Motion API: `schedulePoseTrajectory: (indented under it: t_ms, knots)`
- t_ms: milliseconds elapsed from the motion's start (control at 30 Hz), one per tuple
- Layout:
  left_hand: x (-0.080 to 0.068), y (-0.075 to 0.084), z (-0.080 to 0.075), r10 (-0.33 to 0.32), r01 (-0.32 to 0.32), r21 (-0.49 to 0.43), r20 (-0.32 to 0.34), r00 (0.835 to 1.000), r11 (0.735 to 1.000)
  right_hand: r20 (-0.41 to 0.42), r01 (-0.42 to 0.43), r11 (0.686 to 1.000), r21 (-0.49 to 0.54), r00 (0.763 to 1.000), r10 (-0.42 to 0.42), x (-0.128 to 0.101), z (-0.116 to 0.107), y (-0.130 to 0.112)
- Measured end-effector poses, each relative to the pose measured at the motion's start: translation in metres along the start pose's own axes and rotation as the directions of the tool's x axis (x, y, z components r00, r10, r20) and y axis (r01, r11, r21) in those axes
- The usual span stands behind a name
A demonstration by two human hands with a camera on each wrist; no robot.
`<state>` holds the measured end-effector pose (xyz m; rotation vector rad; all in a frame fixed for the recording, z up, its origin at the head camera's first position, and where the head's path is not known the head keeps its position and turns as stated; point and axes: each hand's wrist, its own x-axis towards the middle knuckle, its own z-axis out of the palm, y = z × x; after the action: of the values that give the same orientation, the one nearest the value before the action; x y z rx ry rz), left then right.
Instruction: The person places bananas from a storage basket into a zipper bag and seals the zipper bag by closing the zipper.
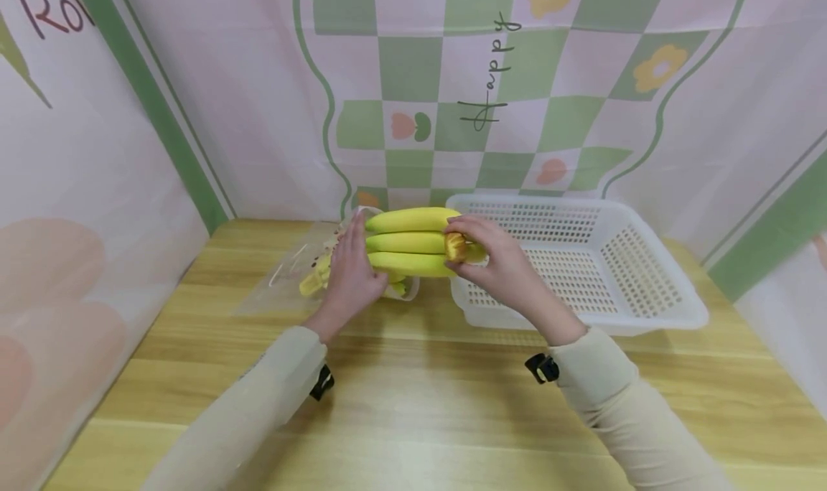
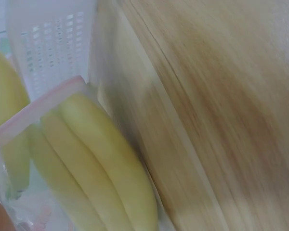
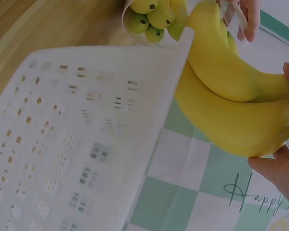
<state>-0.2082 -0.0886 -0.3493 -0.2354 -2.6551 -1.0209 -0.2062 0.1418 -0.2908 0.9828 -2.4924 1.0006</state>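
My right hand point(image 1: 494, 254) grips a bunch of yellow bananas point(image 1: 413, 243) by its brown stem end. The bunch is held up sideways, its far ends pointing left toward my left hand point(image 1: 352, 265). My left hand holds a clear plastic bag point(image 1: 274, 283) near its mouth. In the left wrist view the bag has a pink-edged rim point(image 2: 38, 108), and more bananas point(image 2: 94, 168) lie inside it. Greenish banana tips point(image 3: 159, 17) show at the bag's mouth in the right wrist view, beside the held bunch point(image 3: 221, 96). My left fingers partly hide the bag's contents.
A white perforated plastic basket point(image 1: 688, 301) stands right of the bananas at the back of the wooden table point(image 1: 413, 412). Behind the table hangs a green and white checked cloth point(image 1: 410, 67), and a pale cloth with a green stripe point(image 1: 161, 132) borders the left side.
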Motion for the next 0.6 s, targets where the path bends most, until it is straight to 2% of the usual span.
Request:
schedulePoseTrajectory:
  t_ms: [267, 500, 600]
  knots:
    - [-0.002, 0.002, -0.001, 0.007, -0.006, -0.004, 0.022, 1.0, 1.0, -0.006, 0.03, 1.0, 0.001, 1.0, -0.03, 0.001, 0.011, 0.0]
    - [-0.001, -0.001, 0.0, 0.03, -0.03, 0.013, 0.001, 1.0, 0.999, -0.015, -0.007, 1.0, 0.021, 1.0, 0.007, 0.0, 0.01, -0.001]
    - [-0.001, -0.002, -0.001, 0.035, -0.035, 0.022, -0.009, 0.999, 0.999, -0.027, 0.007, 1.0, 0.024, 1.0, -0.006, 0.0, 0.008, -0.001]
